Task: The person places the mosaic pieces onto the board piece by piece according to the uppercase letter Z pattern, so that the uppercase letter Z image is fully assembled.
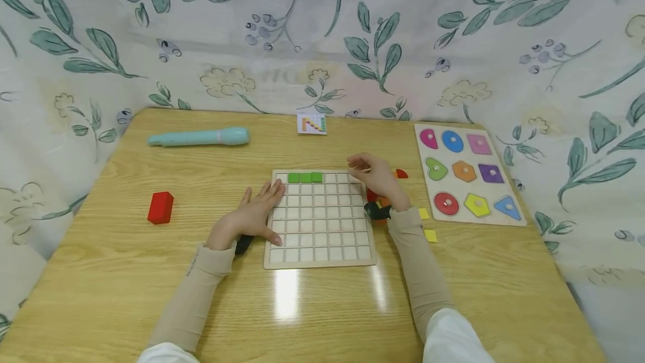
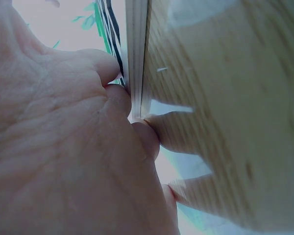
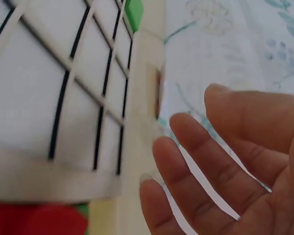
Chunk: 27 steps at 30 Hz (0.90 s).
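A white square grid board (image 1: 319,220) with a pale wooden rim lies on the table. Three green square tiles (image 1: 305,177) sit side by side in its farthest row, left of the middle. My left hand (image 1: 257,212) rests with spread fingers on the board's left edge; in the left wrist view its fingers touch the board's side. Over the far right corner, my right hand (image 1: 375,175) hovers with gently bent fingers. The right wrist view shows nothing between its fingers and thumb. Red and orange pieces (image 1: 371,195) lie partly hidden under my right hand and wrist.
Yellow square tiles (image 1: 430,236) lie right of my right forearm. A wooden shape puzzle (image 1: 471,175) stands farther right. At the back are a small pattern card (image 1: 311,124) and a turquoise pen-shaped object (image 1: 199,137). A red block (image 1: 160,208) is at the left.
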Available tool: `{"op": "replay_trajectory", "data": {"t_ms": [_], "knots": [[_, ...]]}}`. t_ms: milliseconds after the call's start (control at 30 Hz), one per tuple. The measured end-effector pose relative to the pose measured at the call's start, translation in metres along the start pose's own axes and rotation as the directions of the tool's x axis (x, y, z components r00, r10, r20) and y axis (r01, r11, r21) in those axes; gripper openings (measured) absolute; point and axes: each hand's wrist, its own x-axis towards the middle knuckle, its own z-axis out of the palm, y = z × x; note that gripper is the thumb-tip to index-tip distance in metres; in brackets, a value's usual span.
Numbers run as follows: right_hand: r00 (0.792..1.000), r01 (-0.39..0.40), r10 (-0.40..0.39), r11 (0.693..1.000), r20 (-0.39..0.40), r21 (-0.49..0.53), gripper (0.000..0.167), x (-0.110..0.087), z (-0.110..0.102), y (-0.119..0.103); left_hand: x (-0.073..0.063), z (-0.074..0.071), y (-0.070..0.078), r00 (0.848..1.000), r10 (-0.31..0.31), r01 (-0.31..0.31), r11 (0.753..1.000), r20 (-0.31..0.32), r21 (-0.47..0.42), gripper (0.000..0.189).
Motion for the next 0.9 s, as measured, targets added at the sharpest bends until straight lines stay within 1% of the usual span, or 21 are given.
{"op": "replay_trajectory", "data": {"t_ms": [67, 100, 167, 233, 300, 333, 433, 467, 533, 633, 700, 800, 900], "knots": [[0.998, 0.023, -0.021, 0.999, 0.053, -0.035, 0.033, 0.001, 0.003, -0.007, 0.000, 0.001, -0.002, 1.000, -0.003, 0.003, 1.000, -0.004, 0.000, 0.130], [0.995, 0.043, -0.038, 0.998, 0.094, -0.052, 0.034, 0.003, 0.006, -0.011, 0.000, 0.001, -0.002, 1.000, 0.002, -0.002, 1.000, -0.006, -0.007, 0.130], [0.980, 0.085, -0.073, 0.995, 0.185, -0.060, 0.036, 0.006, 0.016, -0.020, 0.001, 0.004, -0.003, 1.000, 0.011, -0.011, 1.000, -0.005, -0.012, 0.130], [0.959, 0.113, -0.093, 0.992, 0.266, -0.061, 0.039, 0.009, 0.026, -0.027, 0.003, 0.007, -0.002, 1.000, 0.021, -0.021, 1.000, -0.004, -0.017, 0.130], [0.946, 0.119, -0.092, 0.990, 0.312, -0.069, 0.041, 0.011, 0.035, -0.030, 0.004, 0.009, 0.000, 1.000, 0.026, -0.026, 0.999, -0.003, -0.030, 0.130], [0.944, 0.112, -0.083, 0.991, 0.321, -0.072, 0.041, 0.012, 0.039, -0.030, 0.004, 0.010, 0.000, 1.000, 0.022, -0.022, 0.999, -0.002, -0.030, 0.130], [0.950, 0.063, -0.038, 0.995, 0.310, -0.073, 0.041, 0.011, 0.044, -0.026, 0.004, 0.011, 0.002, 1.000, 0.022, -0.022, 0.999, -0.006, -0.031, 0.130], [0.953, 0.049, -0.029, 0.997, 0.303, -0.060, 0.040, 0.010, 0.043, -0.024, 0.004, 0.010, 0.001, 1.000, 0.018, -0.018, 1.000, -0.005, -0.024, 0.130], [0.956, 0.046, -0.039, 0.999, 0.292, -0.014, 0.041, 0.008, 0.039, -0.018, 0.003, 0.009, 0.000, 1.000, 0.015, -0.015, 1.000, -0.002, -0.009, 0.130], [0.956, 0.050, -0.072, 0.995, 0.283, 0.085, 0.042, 0.002, 0.024, -0.009, 0.003, 0.005, -0.001, 1.000, 0.010, -0.010, 1.000, 0.002, 0.001, 0.130], [0.956, 0.044, -0.091, 0.984, 0.280, 0.172, 0.044, -0.003, 0.009, -0.003, 0.003, 0.003, -0.001, 1.000, 0.007, -0.007, 1.000, 0.006, -0.002, 0.131], [0.960, -0.011, -0.071, 0.957, 0.271, 0.290, 0.045, -0.015, -0.013, 0.005, 0.002, 0.002, -0.001, 1.000, 0.005, -0.005, 1.000, 0.010, 0.001, 0.131], [0.966, -0.043, -0.048, 0.940, 0.255, 0.339, 0.044, -0.025, -0.029, 0.012, 0.001, 0.001, -0.003, 1.000, -0.002, 0.002, 1.000, 0.008, 0.014, 0.131]]}}
